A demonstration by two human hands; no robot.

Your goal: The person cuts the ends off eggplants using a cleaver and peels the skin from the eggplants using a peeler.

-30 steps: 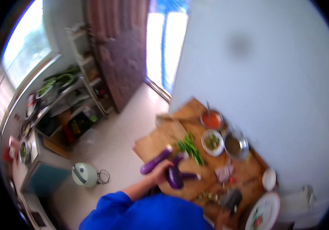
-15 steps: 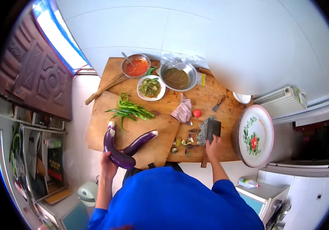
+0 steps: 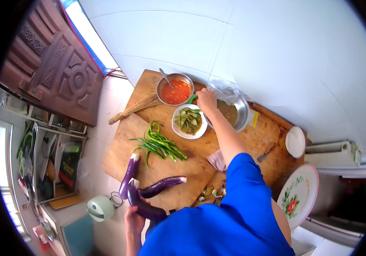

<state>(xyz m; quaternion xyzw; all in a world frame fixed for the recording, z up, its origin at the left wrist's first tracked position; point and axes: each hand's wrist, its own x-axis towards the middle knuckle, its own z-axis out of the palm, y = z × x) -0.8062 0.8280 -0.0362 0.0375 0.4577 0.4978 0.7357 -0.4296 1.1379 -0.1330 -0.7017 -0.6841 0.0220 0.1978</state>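
My left hand (image 3: 135, 218) is wrapped around the lower part of a purple eggplant (image 3: 146, 208), at the board's near edge. Beside it lie a second eggplant (image 3: 129, 175) to the left and a third eggplant (image 3: 163, 186) to the right, both on the wooden board (image 3: 117, 158). My right hand (image 3: 207, 100) reaches to the back of the table, between the pan of red sauce (image 3: 175, 91) and the metal basin of brownish liquid (image 3: 243, 113). Its fingers are curled; what they hold, if anything, I cannot make out. My right arm and sleeve hide part of the table.
Green chili peppers (image 3: 161, 145) lie on the board, with a plate of cooked greens (image 3: 189, 122) behind. A straw whisk (image 3: 136, 109) rests at the left. A pink cloth (image 3: 218, 161), a scraper (image 3: 266, 152) and a floral basin (image 3: 298, 196) are to the right.
My right hand has left the cleaver and moved to the back, between the sauce pan and basin. My left hand has drawn its eggplant nearer my body. The view has turned.
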